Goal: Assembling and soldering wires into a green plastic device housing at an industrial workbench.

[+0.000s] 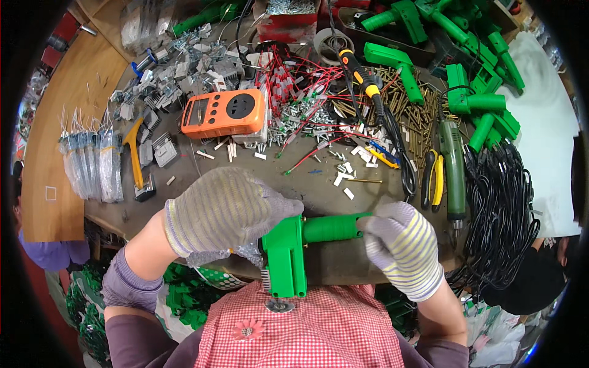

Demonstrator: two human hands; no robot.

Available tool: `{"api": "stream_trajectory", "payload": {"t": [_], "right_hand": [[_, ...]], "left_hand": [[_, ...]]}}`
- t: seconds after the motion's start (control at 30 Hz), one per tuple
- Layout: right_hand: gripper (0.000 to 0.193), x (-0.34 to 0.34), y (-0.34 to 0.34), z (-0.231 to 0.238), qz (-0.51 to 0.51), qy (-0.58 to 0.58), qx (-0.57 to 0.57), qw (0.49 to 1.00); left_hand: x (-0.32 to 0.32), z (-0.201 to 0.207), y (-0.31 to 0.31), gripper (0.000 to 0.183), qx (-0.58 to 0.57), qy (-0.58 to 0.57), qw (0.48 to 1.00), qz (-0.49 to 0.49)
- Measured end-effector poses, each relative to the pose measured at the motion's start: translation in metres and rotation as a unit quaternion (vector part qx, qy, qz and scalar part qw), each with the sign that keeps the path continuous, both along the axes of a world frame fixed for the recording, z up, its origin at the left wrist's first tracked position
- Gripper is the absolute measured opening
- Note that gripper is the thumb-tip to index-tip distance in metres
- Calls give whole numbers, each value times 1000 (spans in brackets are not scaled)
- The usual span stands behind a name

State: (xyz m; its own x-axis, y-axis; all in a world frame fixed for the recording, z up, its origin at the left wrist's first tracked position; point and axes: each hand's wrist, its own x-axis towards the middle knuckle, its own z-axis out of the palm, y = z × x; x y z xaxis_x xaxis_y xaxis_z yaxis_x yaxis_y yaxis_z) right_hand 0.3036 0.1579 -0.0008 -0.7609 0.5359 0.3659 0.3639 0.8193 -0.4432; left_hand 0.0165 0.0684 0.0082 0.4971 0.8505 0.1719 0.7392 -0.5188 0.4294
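A green plastic tool housing (286,257) with a ribbed round handle (331,228) lies at the table's near edge, its handle pointing right. My left hand (230,211), in a striped knit glove, is closed on the housing's upper left end. Grey metal fins (265,279) stick out at the housing's lower left. My right hand (402,248), gloved alike, is at the handle's free end with its fingers curled and pinched together. Whatever is between those fingertips is hidden. Clear plastic wrap (248,253) shows under my left hand.
Beyond my hands lie an orange meter (224,113), a yellow-handled hammer (133,150), loose screws (402,101) and red-wired parts (291,92). On the right are pliers (433,178), a green electric screwdriver (453,165), black cords (500,208) and more green housings (478,104).
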Motion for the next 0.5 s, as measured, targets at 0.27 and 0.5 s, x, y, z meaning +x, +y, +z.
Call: {"api": "stream_trajectory", "payload": {"t": [0.27, 0.5], "right_hand": [[26, 11, 7, -20, 77, 32, 60, 995], [33, 17, 10, -14, 138, -40, 178, 974]], "left_hand": [[15, -11, 59, 19, 37, 125, 986, 102], [28, -51, 95, 13, 93, 307, 940, 119]]}}
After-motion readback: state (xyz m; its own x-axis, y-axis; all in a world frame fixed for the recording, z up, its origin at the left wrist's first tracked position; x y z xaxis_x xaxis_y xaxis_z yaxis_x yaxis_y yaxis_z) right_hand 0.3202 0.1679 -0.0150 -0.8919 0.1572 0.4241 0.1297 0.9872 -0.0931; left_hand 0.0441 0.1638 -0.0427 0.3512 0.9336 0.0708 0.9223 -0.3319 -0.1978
